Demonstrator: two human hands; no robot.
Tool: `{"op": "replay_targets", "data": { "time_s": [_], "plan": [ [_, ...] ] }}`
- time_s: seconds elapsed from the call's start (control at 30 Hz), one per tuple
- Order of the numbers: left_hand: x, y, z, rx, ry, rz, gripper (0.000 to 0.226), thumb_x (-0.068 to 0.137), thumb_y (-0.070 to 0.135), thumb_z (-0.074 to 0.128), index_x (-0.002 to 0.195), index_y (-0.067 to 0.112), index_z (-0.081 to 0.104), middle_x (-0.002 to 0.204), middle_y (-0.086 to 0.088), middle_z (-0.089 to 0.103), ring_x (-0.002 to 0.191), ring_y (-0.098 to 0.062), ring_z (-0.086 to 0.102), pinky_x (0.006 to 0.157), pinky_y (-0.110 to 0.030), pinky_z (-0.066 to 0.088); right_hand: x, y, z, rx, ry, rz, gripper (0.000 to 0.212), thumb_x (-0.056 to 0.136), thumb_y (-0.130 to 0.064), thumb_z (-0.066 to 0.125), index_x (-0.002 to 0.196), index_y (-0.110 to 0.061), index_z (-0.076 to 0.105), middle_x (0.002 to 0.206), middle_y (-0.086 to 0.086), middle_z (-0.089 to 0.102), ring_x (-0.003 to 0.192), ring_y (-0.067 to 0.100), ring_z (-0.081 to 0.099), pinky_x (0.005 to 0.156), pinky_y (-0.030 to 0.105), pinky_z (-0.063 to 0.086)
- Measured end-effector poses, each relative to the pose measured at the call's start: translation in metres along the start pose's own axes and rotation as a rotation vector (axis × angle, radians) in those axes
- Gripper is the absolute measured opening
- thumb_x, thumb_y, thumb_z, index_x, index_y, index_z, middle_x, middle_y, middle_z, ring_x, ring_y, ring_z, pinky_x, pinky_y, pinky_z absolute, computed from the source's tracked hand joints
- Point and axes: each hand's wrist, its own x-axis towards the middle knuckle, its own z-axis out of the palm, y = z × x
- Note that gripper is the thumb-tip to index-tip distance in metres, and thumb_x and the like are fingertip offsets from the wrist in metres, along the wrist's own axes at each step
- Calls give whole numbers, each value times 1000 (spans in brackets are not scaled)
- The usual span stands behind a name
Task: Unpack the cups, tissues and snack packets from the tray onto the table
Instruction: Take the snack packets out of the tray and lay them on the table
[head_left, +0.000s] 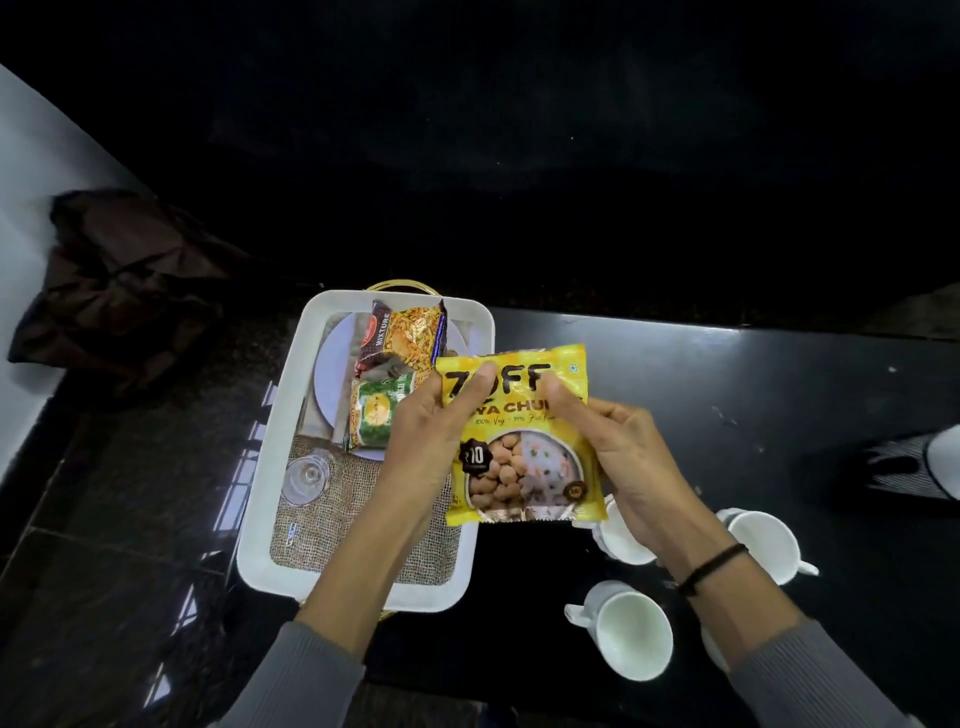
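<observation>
White rectangular plastic tray (270, 467) at left: two snack packets remain. Left hand (431, 431), right hand (618, 447) both grip yellow glossy snack packet (524, 441), held over tray's right rim. Likely light, crinkly, slippery; hold edges. White ceramic cups (631, 631) crowd near black table (727, 374); open room beyond.

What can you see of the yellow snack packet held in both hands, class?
The yellow snack packet is a glossy, sealed pouch with dark lettering and a picture of brown chunks in a bowl. It is held face-up in the air over the white tray's right edge, the left hand and right hand gripping its sides, thumbs on its front.
</observation>
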Motion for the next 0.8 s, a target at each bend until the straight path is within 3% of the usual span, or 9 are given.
{"op": "replay_targets", "data": {
  "time_s": [0.07,0.2,0.27,0.33,0.47,0.6,0.67,0.77,0.8],
  "plan": [
    [0,2,8,-17,56,-35,41,89,62,63,110,28,74,125,8,71,108,-14,69,110,-46,44,2,1,-4,-7,14,34,46,77,-60,77,94,-17,82,93,10,82,83,29,80,67,37,65],
    [6,-2,16,27,-17,-61,48,87,73,56,94,33,80,100,3,81,93,-14,77,87,-39,55,9,6,-12,-8,83,44,47,78,-56,79,98,-14,79,93,9,82,85,29,80,76,40,65],
    [10,-7,18,31,-88,-113,59,72,75,71,107,28,76,105,3,80,99,-19,76,92,-40,57,13,8,-16,0,131,66,46,80,-59,75,93,-15,81,89,9,82,81,28,80,74,40,65],
    [11,-14,23,48,-86,-77,52,72,53,84,115,26,70,108,5,79,106,-19,74,91,-35,59,15,9,-21,4,135,88,47,82,-59,74,94,-15,81,92,11,81,84,30,80,79,42,63],
    [13,-23,31,-77,-18,-123,70,79,43,84,138,17,55,134,-9,67,125,-29,64,105,-51,50,19,13,-33,-8,69,54,45,74,-37,87,107,-9,75,102,13,80,92,30,79,81,40,64],
    [20,-37,30,-98,-116,-189,37,78,23,87,110,13,70,106,-11,80,95,-26,78,82,-37,64,26,18,-44,-1,136,32,40,74,-32,87,105,-10,74,98,8,81,92,28,78,88,45,61],
    [21,-42,34,-72,-93,-185,22,79,24,85,96,17,72,91,-1,82,85,-16,79,70,-27,63,30,23,-47,-17,187,39,36,74,-36,85,101,-14,76,96,5,81,94,28,78,92,46,59],
    [24,-43,42,-68,-59,-238,36,88,38,76,114,13,71,106,-6,80,98,-19,77,88,-43,62,34,25,-53,52,201,90,46,70,-33,88,105,-10,72,98,10,81,95,33,77,90,49,60],
    [27,-45,44,-67,-64,-241,28,91,39,73,110,19,73,106,-6,79,98,-21,76,89,-46,61,35,24,-56,75,186,114,56,65,-29,91,111,-7,68,99,12,80,94,33,77,87,49,61]
  ]
}}
